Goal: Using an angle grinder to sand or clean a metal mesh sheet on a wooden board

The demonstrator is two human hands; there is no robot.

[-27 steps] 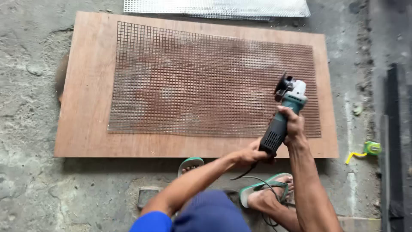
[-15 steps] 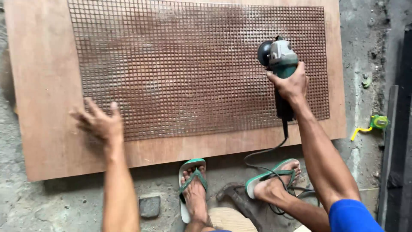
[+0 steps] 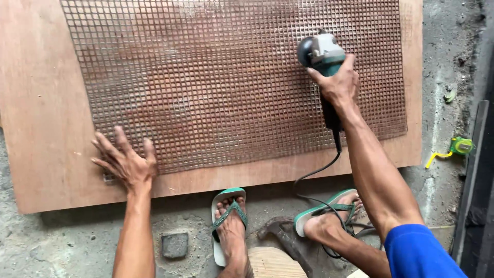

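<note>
Rusty wire mesh lies flat on a plywood board on the concrete floor, covering most of it and leaving bare wood down the board's left edge and along the near edge. From what I can see, a paler patch near the far edge of the mesh might be cleaned metal, the rest looks brown, so I'd guess most of the job is left. My right hand is wrapped tight around the angle grinder, head down on the mesh toward the board's right side. My left hand is spread flat, fingers fanned, pinning the mesh's near left corner.
</note>
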